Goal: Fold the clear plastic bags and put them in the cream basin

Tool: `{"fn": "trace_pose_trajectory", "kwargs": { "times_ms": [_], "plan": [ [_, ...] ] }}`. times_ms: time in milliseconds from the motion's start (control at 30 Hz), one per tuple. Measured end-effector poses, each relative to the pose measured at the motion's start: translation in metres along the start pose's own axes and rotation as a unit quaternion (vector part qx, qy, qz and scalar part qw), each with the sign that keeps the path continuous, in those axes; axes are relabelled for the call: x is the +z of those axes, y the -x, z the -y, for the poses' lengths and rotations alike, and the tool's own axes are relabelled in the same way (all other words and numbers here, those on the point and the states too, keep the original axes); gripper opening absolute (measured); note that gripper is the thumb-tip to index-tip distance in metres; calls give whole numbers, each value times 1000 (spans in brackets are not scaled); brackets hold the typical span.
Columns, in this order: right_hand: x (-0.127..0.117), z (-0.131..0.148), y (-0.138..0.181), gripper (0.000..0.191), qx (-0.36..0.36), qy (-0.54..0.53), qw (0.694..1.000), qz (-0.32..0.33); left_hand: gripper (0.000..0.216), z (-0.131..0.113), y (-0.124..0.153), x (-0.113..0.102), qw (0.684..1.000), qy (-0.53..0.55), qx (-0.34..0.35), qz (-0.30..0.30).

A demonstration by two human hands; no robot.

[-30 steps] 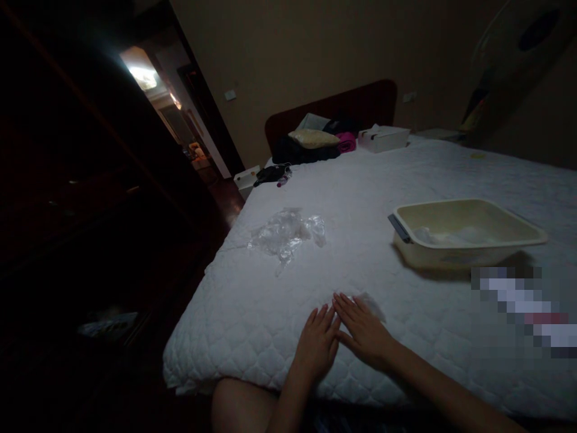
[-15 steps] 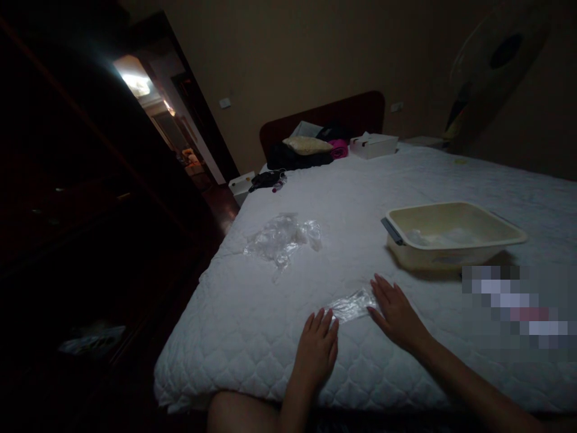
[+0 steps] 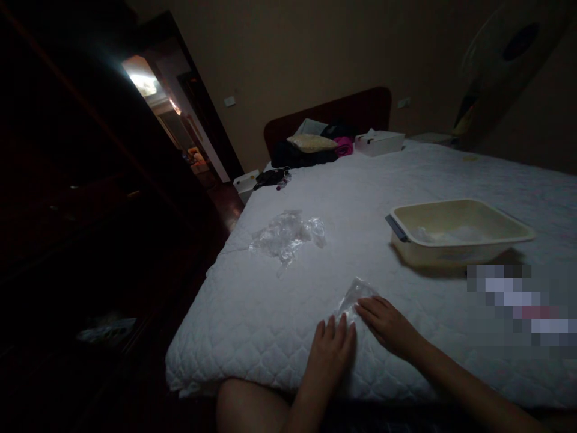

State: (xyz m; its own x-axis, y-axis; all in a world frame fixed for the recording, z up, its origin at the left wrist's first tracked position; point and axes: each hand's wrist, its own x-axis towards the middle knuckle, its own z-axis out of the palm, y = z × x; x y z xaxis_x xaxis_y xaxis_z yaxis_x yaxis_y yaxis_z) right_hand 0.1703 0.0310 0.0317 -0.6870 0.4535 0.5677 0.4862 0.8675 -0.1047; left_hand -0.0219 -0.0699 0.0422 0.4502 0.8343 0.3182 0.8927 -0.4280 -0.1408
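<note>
A small clear plastic bag (image 3: 356,293) lies on the white quilted bed near its front edge, one corner pointing away from me. My left hand (image 3: 331,346) rests at the bag's near edge, fingers stretched out and slightly spread, the tips touching the plastic. From the right, my right hand (image 3: 390,325) lies over the bag's right side with its fingers extended. Part of the bag is hidden beneath the fingers. Farther back to the left sits a crumpled pile of clear plastic bags (image 3: 288,237).
A cream plastic basin (image 3: 460,255) with grey handles stands at the right, with clear plastic inside. Beside it a patch is pixelated. Clothes (image 3: 311,153) and a white box (image 3: 381,143) lie by the headboard. A fan (image 3: 518,45) stands at back right.
The bag, flat and lengthwise before, now shows a raised corner at the back. My right hand has moved nearer and left, over the bag. The view has shifted slightly.
</note>
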Motion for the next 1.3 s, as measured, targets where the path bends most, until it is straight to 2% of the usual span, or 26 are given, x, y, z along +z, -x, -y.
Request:
{"fn": "trace_pose_trajectory", "kwargs": {
  "times_ms": [133, 300, 433, 533, 633, 800, 933, 1033, 1133, 1300],
  "plan": [
    [0, -4, 4, 32, 36, -51, 998, -22, 32, -2, 12, -11, 992, 28, 91, -83],
    [1, -8, 6, 31, 24, -88, 996, -11, 28, 28, 0, -14, 989, 24, 84, -116],
    [-1, -9, 5, 30, -1, -97, 995, 2, 28, 45, -27, -5, 990, 21, 118, -77],
    [-1, -9, 7, 31, -10, -84, 996, -24, 24, 42, -40, 5, 987, 29, 145, -58],
    [0, -9, 12, 34, -2, -64, 996, -60, 21, 34, -42, 15, 987, 52, 150, -37],
    [-2, -7, 17, 48, 9, -78, 995, -54, 20, 27, -37, 25, 988, 97, 106, -56],
    [-8, -4, 14, 51, 23, -103, 994, 14, 22, 25, -37, 21, 978, 183, 48, -83],
    [-10, -4, 14, 51, 49, -118, 991, 48, 28, 26, -38, 12, 960, 271, 4, -73],
    [-9, -7, 18, 49, 81, -135, 986, 59, 31, 25, -39, 6, 924, 375, -55, -42],
    [-4, -12, 21, 37, 120, -156, 979, 59, 27, 22, -40, 7, 893, 435, -108, -39]
  ]
}}
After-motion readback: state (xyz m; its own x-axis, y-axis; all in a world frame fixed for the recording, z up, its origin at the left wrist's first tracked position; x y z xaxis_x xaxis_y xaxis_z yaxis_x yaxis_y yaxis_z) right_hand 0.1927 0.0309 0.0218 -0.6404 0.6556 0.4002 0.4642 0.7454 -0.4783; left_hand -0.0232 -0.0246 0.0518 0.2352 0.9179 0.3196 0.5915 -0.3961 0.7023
